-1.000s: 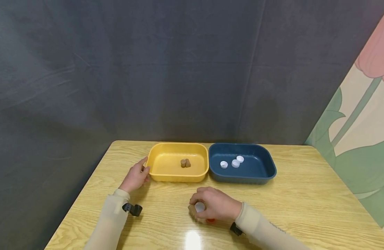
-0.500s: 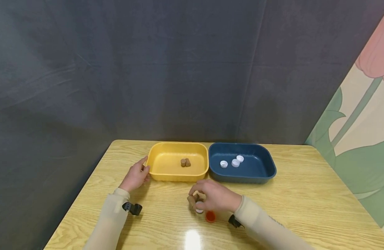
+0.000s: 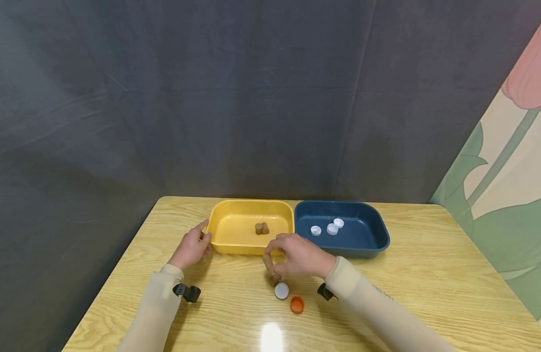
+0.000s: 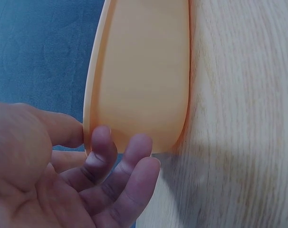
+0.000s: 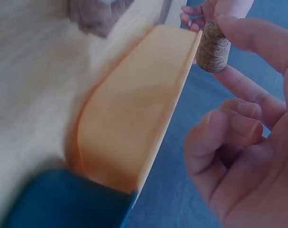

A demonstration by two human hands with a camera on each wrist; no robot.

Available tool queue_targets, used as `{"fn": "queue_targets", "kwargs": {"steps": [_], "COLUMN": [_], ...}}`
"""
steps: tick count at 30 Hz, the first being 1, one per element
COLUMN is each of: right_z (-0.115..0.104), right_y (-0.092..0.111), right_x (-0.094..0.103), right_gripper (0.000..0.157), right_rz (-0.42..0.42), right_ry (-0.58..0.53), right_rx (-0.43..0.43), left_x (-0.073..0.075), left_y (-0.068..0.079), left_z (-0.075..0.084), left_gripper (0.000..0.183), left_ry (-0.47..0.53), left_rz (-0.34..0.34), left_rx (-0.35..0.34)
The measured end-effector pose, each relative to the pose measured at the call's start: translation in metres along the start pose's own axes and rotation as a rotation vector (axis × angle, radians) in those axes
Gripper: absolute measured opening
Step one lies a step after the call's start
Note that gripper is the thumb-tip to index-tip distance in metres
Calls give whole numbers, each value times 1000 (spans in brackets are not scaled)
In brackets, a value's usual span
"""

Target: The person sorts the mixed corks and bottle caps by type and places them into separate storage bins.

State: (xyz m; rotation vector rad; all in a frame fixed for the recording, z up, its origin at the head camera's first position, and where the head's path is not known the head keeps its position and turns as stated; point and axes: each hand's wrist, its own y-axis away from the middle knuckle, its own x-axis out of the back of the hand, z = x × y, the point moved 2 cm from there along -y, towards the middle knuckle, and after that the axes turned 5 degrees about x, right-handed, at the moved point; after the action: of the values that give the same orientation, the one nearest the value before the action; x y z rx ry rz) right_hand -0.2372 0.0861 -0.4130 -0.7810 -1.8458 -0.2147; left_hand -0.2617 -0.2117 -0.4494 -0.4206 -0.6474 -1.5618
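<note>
My right hand (image 3: 303,256) pinches a brown cork (image 5: 213,47) between thumb and finger, above the table in front of the yellow tray (image 3: 235,249). The other fingers curl inward in the right wrist view. Below that hand, more brown cork (image 3: 274,280) shows on the table, partly covered. Nearby lie a white bottle cap (image 3: 281,291) and an orange-red bottle cap (image 3: 297,305). My left hand (image 3: 192,247) holds the tray's left end, its fingertips (image 4: 141,142) curled against the outer wall and the thumb at the rim. Two corks (image 3: 262,228) lie inside the tray.
A dark blue tray (image 3: 376,244) stands right against the yellow one and contains three white caps (image 3: 332,229). Both sit near the back edge of the wooden table (image 3: 428,274), before a dark curtain (image 3: 252,107). A floral panel (image 3: 508,186) borders the right side.
My right hand has lifted away from the caps toward the yellow tray, carrying a cork. The white and orange-red caps are now uncovered. My left hand stays put.
</note>
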Motion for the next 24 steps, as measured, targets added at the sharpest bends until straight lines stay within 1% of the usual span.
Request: {"fn": "queue_targets", "kwargs": {"steps": [5,11,16,19,24], "right_z": [8,25,39,46,55], "right_y": [-12,-28,-47,-57,-73], "right_x": [10,22,30,32,31], "right_gripper": [19,24,23,22,17], "right_rz": [15,-30,-51,-58,-90], "right_ry": [-1,16,61,94,107], "right_rx": [-8,-102,-140,-154,-185], "left_x": [0,-1,-2,-2,-2], "left_y": [-1,-1,-1,-2,-2], "left_z": [1,1,1,0,0], "left_gripper": [56,56,56,56,56], "left_ry": [3,5,11,13,10], "left_rz": [2,-1,3,3,8], "left_rx": [-4,-3,1,1,2]}}
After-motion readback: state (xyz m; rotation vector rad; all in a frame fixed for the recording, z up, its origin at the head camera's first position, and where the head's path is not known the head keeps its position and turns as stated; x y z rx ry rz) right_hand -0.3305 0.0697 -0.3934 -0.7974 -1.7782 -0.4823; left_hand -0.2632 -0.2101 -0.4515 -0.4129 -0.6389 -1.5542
